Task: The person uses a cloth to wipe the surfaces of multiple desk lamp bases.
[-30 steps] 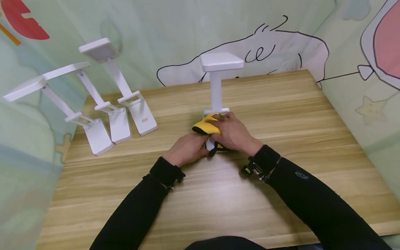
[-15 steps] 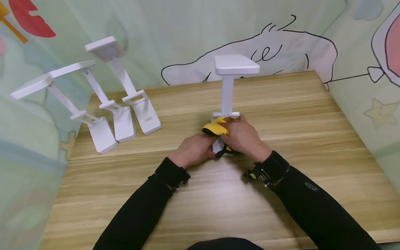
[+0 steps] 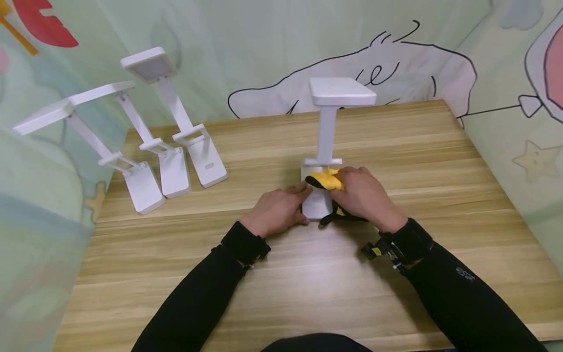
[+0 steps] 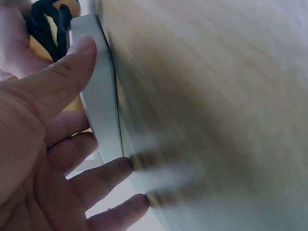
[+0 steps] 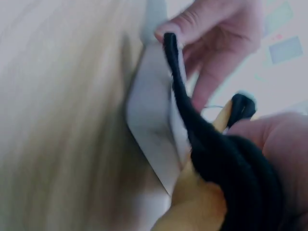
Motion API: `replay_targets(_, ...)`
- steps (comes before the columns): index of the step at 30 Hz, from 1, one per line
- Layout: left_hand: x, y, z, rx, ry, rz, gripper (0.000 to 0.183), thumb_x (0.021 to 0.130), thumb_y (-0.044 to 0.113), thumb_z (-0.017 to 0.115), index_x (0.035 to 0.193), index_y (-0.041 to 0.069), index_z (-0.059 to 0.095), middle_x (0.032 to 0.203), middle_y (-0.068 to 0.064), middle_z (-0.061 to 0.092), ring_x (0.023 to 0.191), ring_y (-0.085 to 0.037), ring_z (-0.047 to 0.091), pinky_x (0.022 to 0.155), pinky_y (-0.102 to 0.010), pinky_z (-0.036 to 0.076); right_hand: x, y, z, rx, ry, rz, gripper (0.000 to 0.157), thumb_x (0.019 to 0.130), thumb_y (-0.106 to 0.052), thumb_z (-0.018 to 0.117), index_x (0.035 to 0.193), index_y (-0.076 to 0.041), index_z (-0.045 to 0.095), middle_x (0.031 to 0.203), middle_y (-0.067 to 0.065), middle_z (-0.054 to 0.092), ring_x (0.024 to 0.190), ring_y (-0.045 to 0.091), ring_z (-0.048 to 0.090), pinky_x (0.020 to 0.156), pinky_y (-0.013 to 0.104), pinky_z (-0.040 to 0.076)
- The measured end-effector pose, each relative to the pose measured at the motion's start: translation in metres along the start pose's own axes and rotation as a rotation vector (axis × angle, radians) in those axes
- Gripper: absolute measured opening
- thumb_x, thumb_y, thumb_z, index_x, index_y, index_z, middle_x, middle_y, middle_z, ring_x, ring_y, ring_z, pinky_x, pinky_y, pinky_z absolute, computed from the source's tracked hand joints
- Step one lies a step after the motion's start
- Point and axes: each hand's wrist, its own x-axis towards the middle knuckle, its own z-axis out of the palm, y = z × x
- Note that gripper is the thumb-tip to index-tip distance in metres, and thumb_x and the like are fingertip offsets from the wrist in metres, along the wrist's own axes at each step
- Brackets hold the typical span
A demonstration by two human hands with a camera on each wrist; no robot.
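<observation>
A white desk lamp (image 3: 327, 132) stands upright at mid-table, its flat head raised at the back. My left hand (image 3: 278, 210) holds the left side of its base (image 3: 317, 208), the thumb at the front corner. In the left wrist view, the thumb (image 4: 79, 57) lies against the base's side and two fingertips reach the tabletop. My right hand (image 3: 367, 195) grips a yellow cloth (image 3: 327, 180) with black edging on the right part of the base. The cloth's black edging (image 5: 192, 115) hangs beside the base in the right wrist view. My right fingertips are hidden by the cloth.
Three more white desk lamps stand in a group at the table's left: a front one (image 3: 142, 188), a middle one (image 3: 174, 171) and a back one (image 3: 205, 164). Printed curtains (image 3: 198, 63) hang behind and beside the wooden table (image 3: 418, 195).
My right hand has moved right with the cloth, so more of the lamp base shows. The lamp has shifted slightly right. My left hand stays at the base's left side.
</observation>
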Motion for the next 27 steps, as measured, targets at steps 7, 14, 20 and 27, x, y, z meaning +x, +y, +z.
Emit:
replay_targets(7, -0.004, -0.003, 0.001, -0.017, 0.018, 0.02, 0.078, 0.087, 0.047, 0.068, 0.148, 0.009, 0.037, 0.154, -0.012, 0.035, 0.131, -0.027, 0.044, 0.097, -0.044, 0.047, -0.003, -0.004, -0.009, -0.028, 0.097, -0.028, 0.031, 0.085, -0.016, 0.06, 0.112, -0.001, 0.055, 0.084, 0.012, 0.063, 0.071, 0.029, 0.053, 0.068, 0.043, 0.045)
replay_targets(14, -0.001, -0.002, 0.001, -0.032, 0.004, -0.006, 0.06, 0.089, 0.048, 0.065, 0.135, 0.012, 0.052, 0.135, -0.004, 0.054, 0.113, -0.02, 0.055, 0.088, -0.038, 0.051, 0.004, -0.009, 0.018, -0.023, 0.16, -0.215, 0.049, 0.092, -0.035, 0.062, 0.128, -0.002, 0.058, 0.12, 0.027, 0.059, 0.115, 0.04, 0.05, 0.091, 0.054, 0.037)
replay_targets(20, 0.0, -0.002, -0.001, -0.009, 0.021, -0.028, 0.05, 0.09, 0.047, 0.064, 0.126, 0.014, 0.055, 0.122, 0.0, 0.059, 0.096, -0.016, 0.059, 0.076, -0.038, 0.054, 0.013, -0.006, 0.027, -0.072, 0.059, -0.212, 0.051, 0.095, -0.04, 0.051, 0.139, -0.013, 0.053, 0.127, 0.029, 0.052, 0.12, 0.04, 0.044, 0.095, 0.057, 0.036)
replay_targets(27, -0.002, -0.001, 0.0, -0.017, 0.034, -0.015, 0.072, 0.089, 0.041, 0.066, 0.148, 0.009, 0.038, 0.153, -0.009, 0.039, 0.121, -0.021, 0.053, 0.087, -0.038, 0.053, 0.023, -0.006, 0.021, -0.078, 0.012, -0.079, 0.05, 0.095, -0.035, 0.05, 0.139, -0.013, 0.053, 0.097, 0.019, 0.061, 0.086, 0.03, 0.051, 0.07, 0.045, 0.047)
